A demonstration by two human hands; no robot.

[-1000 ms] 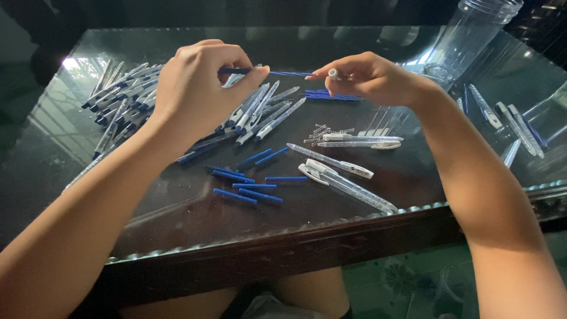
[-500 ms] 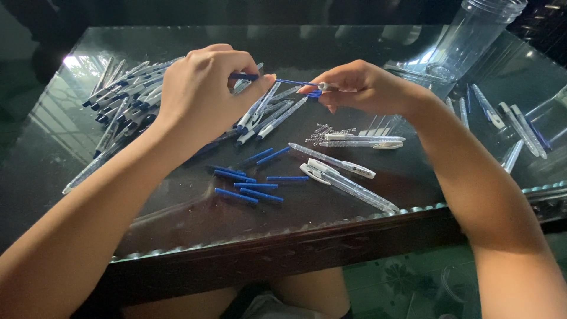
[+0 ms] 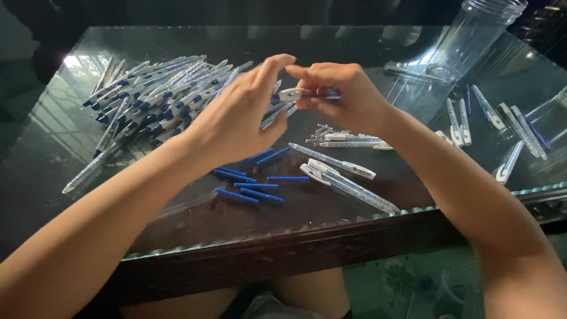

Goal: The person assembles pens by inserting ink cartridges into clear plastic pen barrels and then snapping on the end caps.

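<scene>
Desk: our glass desk (image 3: 88, 177), crowded with pen parts.
Fingers: left hand (image 3: 236, 121) and right hand (image 3: 345, 94) pinch one pen (image 3: 295, 94).
Risk: loose springs (image 3: 322, 134) may scatter if nudged.

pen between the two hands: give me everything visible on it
The pen is a slim ballpoint with a clear, plastic-looking barrel and white and dark blue parts, most of it hidden by fingers. It is held roughly level above the glass table, lifted clear of it. The left hand pinches its left end with fingertips, and the right hand wraps its right end, where a bit of blue shows. Whether it is fully put together cannot be told. The pile of like pens lies behind and to the left.
</scene>
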